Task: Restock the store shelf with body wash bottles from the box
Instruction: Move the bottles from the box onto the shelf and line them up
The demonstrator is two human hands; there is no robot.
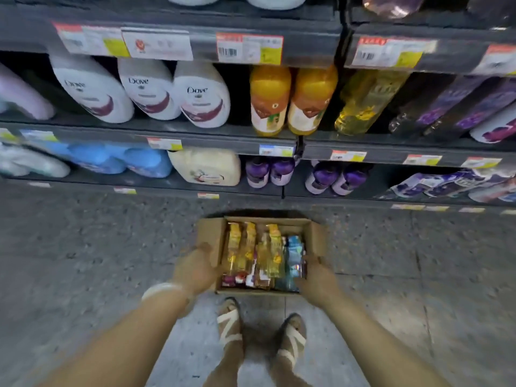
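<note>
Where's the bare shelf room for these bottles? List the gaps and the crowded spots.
One dark gap on the middle shelf, between the third Dove bottle and the orange bottles. A narrower one sits between the orange pair and the clear yellow bottle. Elsewhere bottles stand packed side by side. The box is crammed; both hands are at its sides.

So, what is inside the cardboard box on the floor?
The cardboard box holds yellow bottles lying flat on its left side and a blue bottle on the right, with red and white packaging near the front edge. Anything beneath this top layer is covered.
</note>
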